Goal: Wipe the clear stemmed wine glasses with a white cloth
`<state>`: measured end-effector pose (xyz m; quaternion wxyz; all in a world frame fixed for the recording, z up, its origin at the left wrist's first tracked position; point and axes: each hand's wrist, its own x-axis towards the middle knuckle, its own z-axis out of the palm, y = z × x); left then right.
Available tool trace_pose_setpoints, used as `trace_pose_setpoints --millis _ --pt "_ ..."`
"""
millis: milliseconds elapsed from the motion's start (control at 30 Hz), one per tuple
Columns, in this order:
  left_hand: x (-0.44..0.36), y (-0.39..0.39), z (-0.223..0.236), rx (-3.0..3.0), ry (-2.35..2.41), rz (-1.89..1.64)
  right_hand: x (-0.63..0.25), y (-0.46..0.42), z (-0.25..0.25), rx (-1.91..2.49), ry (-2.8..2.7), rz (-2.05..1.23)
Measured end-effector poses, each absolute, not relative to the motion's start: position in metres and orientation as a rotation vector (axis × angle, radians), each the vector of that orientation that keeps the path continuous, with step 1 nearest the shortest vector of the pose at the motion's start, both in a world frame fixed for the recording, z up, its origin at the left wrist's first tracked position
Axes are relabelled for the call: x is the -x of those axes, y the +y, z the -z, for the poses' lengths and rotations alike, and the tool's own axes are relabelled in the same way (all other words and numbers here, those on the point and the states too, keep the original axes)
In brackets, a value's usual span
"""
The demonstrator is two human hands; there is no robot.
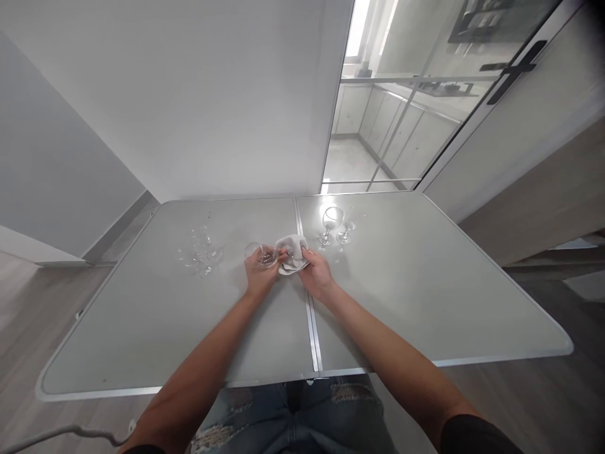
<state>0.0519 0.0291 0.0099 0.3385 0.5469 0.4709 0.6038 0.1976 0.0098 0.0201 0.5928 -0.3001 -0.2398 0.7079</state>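
Observation:
My left hand (pixel 263 267) is closed around the bowl of a clear wine glass (pixel 267 255), held tilted above the middle of the table. The glass's stem end points right, toward a white cloth (pixel 292 244). In my right hand (pixel 316 271) the cloth is gripped, its folds covering part of the glass's foot. Two stemmed glasses stand upright behind and to the right: a larger one (pixel 333 219) and another (pixel 347 230) beside it. Left of my hands lie several clear glasses (pixel 203 253), hard to make out against the pale surface.
The pale folding table (pixel 425 284) has a metal seam (pixel 312 334) down its middle and rounded, metal-edged corners. A white wall (pixel 227 113) rises behind it. At the back right is a glazed door with a black handle (pixel 515 72).

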Motion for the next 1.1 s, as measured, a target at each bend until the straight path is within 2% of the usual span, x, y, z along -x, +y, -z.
trace_pose_setpoints --millis 200,367,567,867,1100 --pt "-0.049 0.032 -0.010 -1.416 1.299 -1.630 -0.200 0.011 -0.017 0.800 -0.589 -1.706" --pt "-0.052 0.031 -0.007 -1.475 1.268 -1.565 -0.196 0.009 -0.021 0.687 -0.552 -1.700" --pt "-0.047 0.036 -0.011 -1.408 1.327 -1.689 -0.200 0.009 -0.019 0.792 -0.546 -1.739" --pt "-0.037 0.045 -0.014 -1.026 1.043 -1.802 -0.219 0.016 -0.027 0.784 -0.511 -1.656" --pt "-0.027 0.060 0.001 -0.649 0.727 -1.602 -0.240 0.016 -0.032 0.849 -0.744 -1.457"
